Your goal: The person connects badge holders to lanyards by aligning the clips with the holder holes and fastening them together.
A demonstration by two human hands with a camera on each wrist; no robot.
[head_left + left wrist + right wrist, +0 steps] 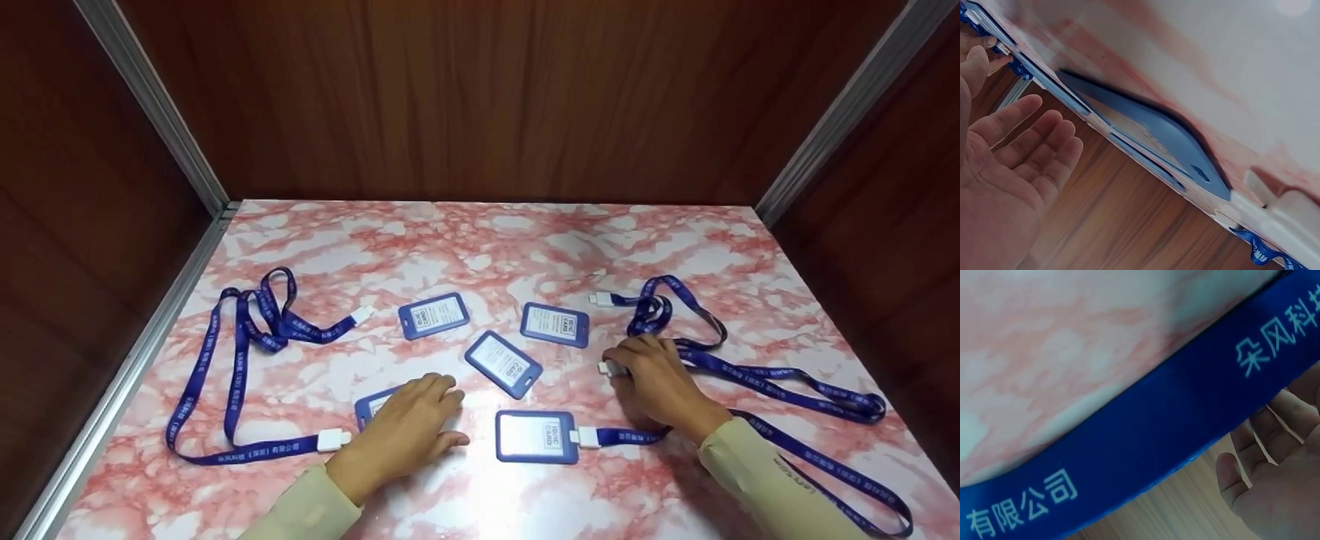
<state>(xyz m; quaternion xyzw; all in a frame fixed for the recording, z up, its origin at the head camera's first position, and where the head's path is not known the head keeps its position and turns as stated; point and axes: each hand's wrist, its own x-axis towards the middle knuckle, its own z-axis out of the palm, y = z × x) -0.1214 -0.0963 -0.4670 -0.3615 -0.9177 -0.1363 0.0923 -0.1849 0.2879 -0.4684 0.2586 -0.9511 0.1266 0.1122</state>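
My left hand (409,431) hovers over a blue badge holder (373,406), covering most of it. Its fingers are extended and loosely spread, and the left wrist view shows a bare palm (1010,180). Just beside that wrist lies the white clip (332,440) of a blue lanyard (259,451). My right hand (654,379) pinches the white clip (613,368) of another lanyard (750,379) between thumb and fingers. Below it, a badge holder (537,437) is joined to a third lanyard (626,436), whose strap runs under the right wrist. Printed blue strap (1123,439) fills much of the right wrist view.
Three loose badge holders lie mid-table: one at the left (434,315), one at the right (555,324), one in the centre (503,364). Further lanyards lie at back left (304,328) and back right (667,289). Brown panels (487,105) enclose the marbled table (480,240).
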